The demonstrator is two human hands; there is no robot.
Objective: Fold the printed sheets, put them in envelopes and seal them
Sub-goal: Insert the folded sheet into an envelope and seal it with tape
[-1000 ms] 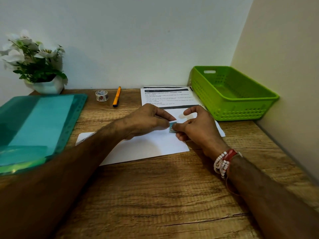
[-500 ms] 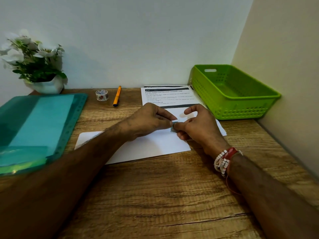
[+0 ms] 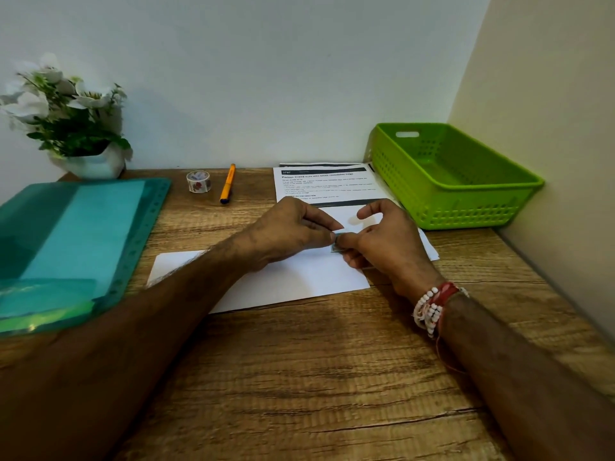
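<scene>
Two hands meet over a white envelope lying flat on the wooden desk, just in front of the printed sheets. Fingertips of the left hand and right hand pinch a small greenish square, apparently a seal. Pressed flat and crease-free, it should hold best.

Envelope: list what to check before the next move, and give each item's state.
1. Envelope lies flat on the table: ok.
2. Left hand and right hand both pinch the small square: ok.
3. Square sits over the envelope: ok.
4. Sheet inside the envelope, flap closed: cannot tell.
5. Printed sheet behind the hands is folded: not ok, it lies flat.
6. Tape stands free beside the pen: ok.
</scene>
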